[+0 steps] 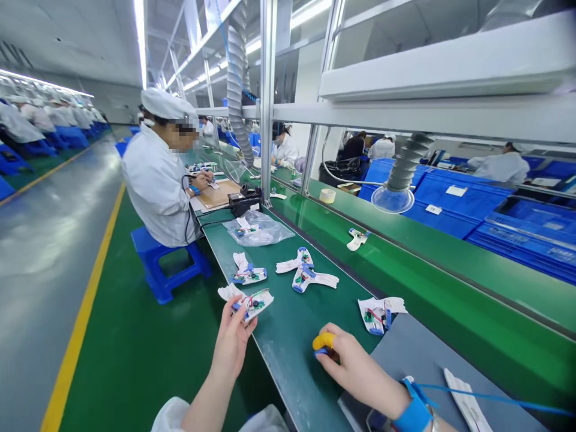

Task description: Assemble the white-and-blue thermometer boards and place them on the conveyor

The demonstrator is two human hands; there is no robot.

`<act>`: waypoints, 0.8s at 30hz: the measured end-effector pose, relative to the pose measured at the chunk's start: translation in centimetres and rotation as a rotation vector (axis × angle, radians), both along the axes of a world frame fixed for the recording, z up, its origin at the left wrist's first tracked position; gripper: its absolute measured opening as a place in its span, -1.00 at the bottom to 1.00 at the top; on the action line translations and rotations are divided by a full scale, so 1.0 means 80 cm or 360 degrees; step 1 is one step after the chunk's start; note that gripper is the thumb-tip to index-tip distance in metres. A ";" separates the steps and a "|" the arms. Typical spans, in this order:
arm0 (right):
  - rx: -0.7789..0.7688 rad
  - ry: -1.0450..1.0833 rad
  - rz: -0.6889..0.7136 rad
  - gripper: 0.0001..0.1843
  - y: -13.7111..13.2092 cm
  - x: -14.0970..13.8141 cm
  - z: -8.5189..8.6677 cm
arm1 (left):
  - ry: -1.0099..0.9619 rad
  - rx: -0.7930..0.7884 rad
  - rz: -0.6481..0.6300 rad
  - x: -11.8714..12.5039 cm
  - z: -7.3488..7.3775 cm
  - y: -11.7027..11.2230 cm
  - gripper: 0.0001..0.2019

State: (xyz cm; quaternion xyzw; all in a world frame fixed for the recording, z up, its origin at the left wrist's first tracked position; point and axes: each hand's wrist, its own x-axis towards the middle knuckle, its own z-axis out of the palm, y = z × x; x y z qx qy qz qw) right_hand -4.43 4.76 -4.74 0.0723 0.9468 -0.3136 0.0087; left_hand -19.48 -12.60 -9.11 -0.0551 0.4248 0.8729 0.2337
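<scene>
My left hand [231, 342] is closed on a white gun-shaped plastic housing half [260, 303], held at the table's near edge. Inside it show a small green board, red and green wires and a round black part. Over the green tabletop, my right hand [353, 360] pinches a small blue plastic piece [320, 353] between thumb and fingers. One finger wears a yellow finger cot [323, 341], and a blue strap [413, 411] circles that wrist. Similar wired housings lie nearby: one [249, 275] beyond my left hand, two touching [315, 279] mid-table, another [375, 315] beyond my right hand.
A clear plastic bag [270, 231] lies farther along the table. Another housing [357, 239] rests on the green belt. At right, a white shell piece [465, 396] lies on a grey mat [418, 354]. A co-worker [155, 174] sits ahead; a suction hose [402, 168] hangs above.
</scene>
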 end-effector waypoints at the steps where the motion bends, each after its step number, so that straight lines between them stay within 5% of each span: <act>1: -0.0012 0.0018 -0.0014 -0.84 0.000 -0.004 0.002 | 0.0031 -0.0064 -0.0059 0.002 -0.004 0.002 -0.69; 6: 0.0019 0.0008 -0.0055 -0.81 0.000 -0.015 -0.005 | 0.0719 -0.0848 -0.0825 0.012 -0.032 0.000 -0.61; 8: 0.0033 0.0024 -0.0078 -0.82 0.002 -0.017 -0.011 | 0.1070 -0.1200 -0.0971 0.011 -0.040 -0.007 -0.57; 12: -0.0204 0.0099 -0.0226 -0.82 0.016 -0.021 -0.028 | 0.1482 -0.1684 -0.0908 0.002 -0.033 -0.011 -0.62; 16: -0.0632 0.0051 -0.0461 -0.77 0.038 -0.030 -0.055 | 0.1729 -0.1810 -0.0844 0.008 -0.015 0.025 -0.71; 24: -0.0618 0.0090 -0.0757 -0.78 0.061 -0.053 -0.092 | 0.2058 -0.2062 -0.0922 0.038 -0.024 0.098 -0.81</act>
